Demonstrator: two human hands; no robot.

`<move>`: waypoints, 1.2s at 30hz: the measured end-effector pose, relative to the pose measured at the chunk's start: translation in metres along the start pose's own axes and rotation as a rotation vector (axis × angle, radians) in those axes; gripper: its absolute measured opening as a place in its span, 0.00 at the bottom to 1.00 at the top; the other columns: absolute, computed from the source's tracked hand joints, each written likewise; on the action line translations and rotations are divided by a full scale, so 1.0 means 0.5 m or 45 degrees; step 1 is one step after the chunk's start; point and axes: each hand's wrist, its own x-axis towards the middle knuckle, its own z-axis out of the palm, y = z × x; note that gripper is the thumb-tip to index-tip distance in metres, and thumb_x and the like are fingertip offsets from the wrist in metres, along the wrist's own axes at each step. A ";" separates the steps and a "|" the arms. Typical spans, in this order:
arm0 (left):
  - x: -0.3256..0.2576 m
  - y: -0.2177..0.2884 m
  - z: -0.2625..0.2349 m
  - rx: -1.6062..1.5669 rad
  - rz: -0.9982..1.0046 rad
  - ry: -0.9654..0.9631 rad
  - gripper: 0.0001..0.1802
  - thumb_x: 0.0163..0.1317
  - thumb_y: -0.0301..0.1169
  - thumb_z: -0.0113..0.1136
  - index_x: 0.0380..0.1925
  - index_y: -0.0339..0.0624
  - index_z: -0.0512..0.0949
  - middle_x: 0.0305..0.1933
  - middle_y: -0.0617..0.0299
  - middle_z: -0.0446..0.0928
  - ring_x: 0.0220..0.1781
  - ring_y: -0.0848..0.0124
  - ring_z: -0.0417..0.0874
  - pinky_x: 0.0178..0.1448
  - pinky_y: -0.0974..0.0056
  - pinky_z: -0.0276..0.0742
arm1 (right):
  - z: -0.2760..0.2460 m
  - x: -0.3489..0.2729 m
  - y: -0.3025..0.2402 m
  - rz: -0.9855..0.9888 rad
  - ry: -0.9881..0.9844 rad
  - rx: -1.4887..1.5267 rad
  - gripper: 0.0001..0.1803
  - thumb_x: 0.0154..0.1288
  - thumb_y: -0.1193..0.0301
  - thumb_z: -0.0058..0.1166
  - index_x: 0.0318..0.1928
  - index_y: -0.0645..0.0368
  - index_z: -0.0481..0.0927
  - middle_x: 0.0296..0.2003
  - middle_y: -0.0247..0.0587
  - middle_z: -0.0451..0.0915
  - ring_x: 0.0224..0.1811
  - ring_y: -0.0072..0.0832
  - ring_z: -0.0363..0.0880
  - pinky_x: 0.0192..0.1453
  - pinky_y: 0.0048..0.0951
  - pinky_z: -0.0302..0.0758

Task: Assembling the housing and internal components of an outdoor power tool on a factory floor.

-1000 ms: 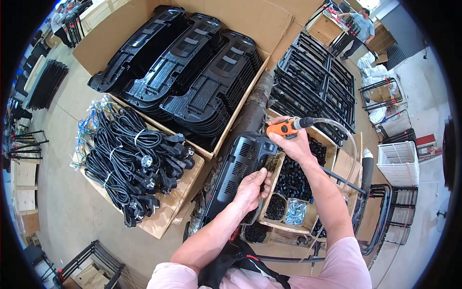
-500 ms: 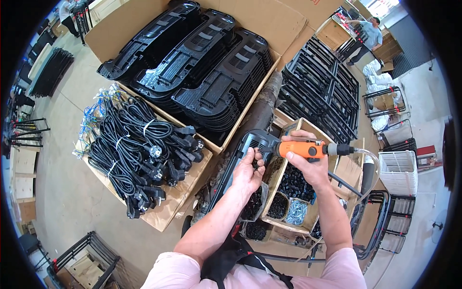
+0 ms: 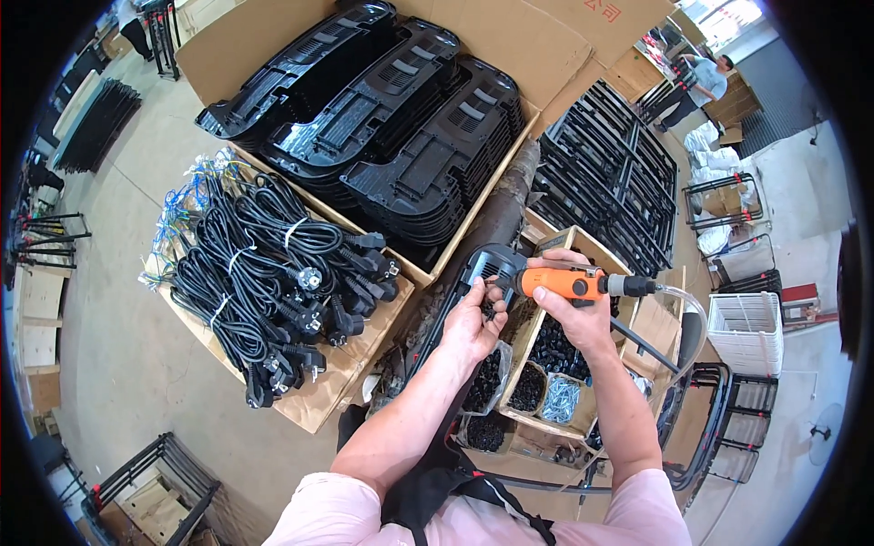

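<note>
My right hand (image 3: 587, 318) is wrapped around an orange air screwdriver (image 3: 551, 281), held roughly level with its nose pointing left. A hose fitting and clear hose (image 3: 687, 296) trail from its right end. The nose reaches the top end of a long black plastic cover (image 3: 496, 258), where contact is hard to make out. Beside that end, my left hand (image 3: 473, 326) has its fingers curled in a pinch near the driver's nose; whatever small thing they hold is hidden. The lower length of the cover runs down behind my left forearm.
Stacked black plastic panels (image 3: 414, 155) fill a cardboard box beyond my hands. Bundled black power cords (image 3: 246, 264) lie on a carton at left. A wooden bin holds silver screws (image 3: 560, 399) and small black parts (image 3: 557, 348). Black metal frames (image 3: 619, 173) stand behind; a person (image 3: 706, 86) is far right.
The air screwdriver and my right hand have shifted left, nearer the black cover's top end. My left hand stays pinched close by. The whole view has turned slightly.
</note>
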 end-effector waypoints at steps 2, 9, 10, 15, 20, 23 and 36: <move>-0.004 -0.004 0.002 0.060 0.051 0.103 0.17 0.84 0.45 0.51 0.53 0.44 0.77 0.39 0.64 0.79 0.38 0.70 0.81 0.40 0.67 0.83 | 0.022 0.015 0.010 -0.037 0.005 -0.020 0.30 0.64 0.76 0.73 0.65 0.63 0.77 0.58 0.49 0.86 0.59 0.31 0.86 0.67 0.34 0.82; -0.080 -0.048 -0.022 0.149 -0.134 0.117 0.14 0.84 0.33 0.45 0.56 0.33 0.72 0.49 0.52 0.79 0.46 0.61 0.86 0.52 0.59 0.90 | 0.058 0.070 0.053 -0.044 0.016 -0.120 0.31 0.64 0.76 0.73 0.65 0.64 0.76 0.56 0.49 0.86 0.58 0.31 0.85 0.66 0.36 0.83; -0.093 -0.053 -0.030 0.173 -0.168 0.118 0.13 0.84 0.32 0.45 0.56 0.33 0.72 0.48 0.53 0.79 0.45 0.62 0.86 0.51 0.60 0.90 | 0.062 0.077 0.056 -0.068 -0.003 -0.150 0.31 0.64 0.76 0.73 0.66 0.64 0.76 0.56 0.49 0.86 0.58 0.31 0.85 0.66 0.36 0.83; -0.127 -0.068 -0.087 0.279 -0.238 0.013 0.14 0.86 0.34 0.45 0.56 0.36 0.74 0.44 0.57 0.81 0.41 0.65 0.86 0.46 0.61 0.88 | 0.089 0.102 0.057 -0.028 0.021 -0.244 0.24 0.62 0.74 0.74 0.58 0.62 0.82 0.52 0.43 0.88 0.55 0.29 0.86 0.64 0.33 0.82; -0.179 -0.068 -0.098 0.205 -0.226 0.155 0.16 0.86 0.34 0.43 0.56 0.33 0.76 0.46 0.54 0.81 0.45 0.63 0.85 0.53 0.58 0.87 | 0.085 0.101 0.075 -0.108 -0.015 -0.324 0.17 0.62 0.73 0.74 0.50 0.62 0.84 0.52 0.42 0.88 0.54 0.28 0.86 0.62 0.33 0.82; -0.211 -0.064 -0.117 0.267 -0.258 0.173 0.16 0.86 0.34 0.44 0.56 0.34 0.76 0.44 0.56 0.80 0.43 0.64 0.86 0.52 0.58 0.88 | 0.096 0.085 0.069 -0.091 -0.056 -0.365 0.18 0.62 0.73 0.74 0.51 0.61 0.84 0.52 0.41 0.87 0.55 0.28 0.85 0.63 0.33 0.82; -0.273 -0.045 -0.185 0.284 -0.107 0.183 0.13 0.84 0.34 0.47 0.52 0.38 0.79 0.45 0.59 0.80 0.45 0.66 0.84 0.52 0.58 0.88 | 0.087 0.010 0.004 -0.197 0.247 -0.185 0.30 0.63 0.71 0.76 0.64 0.62 0.79 0.53 0.44 0.88 0.58 0.29 0.86 0.67 0.35 0.82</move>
